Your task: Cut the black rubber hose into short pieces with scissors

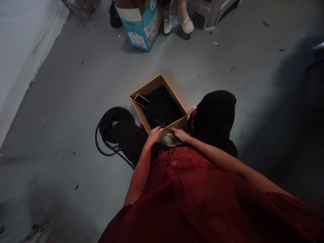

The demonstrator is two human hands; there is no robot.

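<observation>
My right hand (179,134) is closed round a long, thin dark tool (165,128), whose exact kind I cannot make out. Its narrow tip reaches over the near wall of an open cardboard box (174,92). My left hand (154,135) is at the box's near corner, fingers pinched together close to the tool; what they hold is too small and dark to name. Many small black pieces (162,104) cover the bottom of the box, and a small dark tray-like piece with a pale rim (141,101) rests on them at the left wall.
A coil of black hose or cable (108,126) lies left of my knee, one end running under my leg. Ahead stand a blue and white carton (138,28), another person's pale shoes (186,24) and a plastic stool (210,15). Scraps dot the grey floor (83,87).
</observation>
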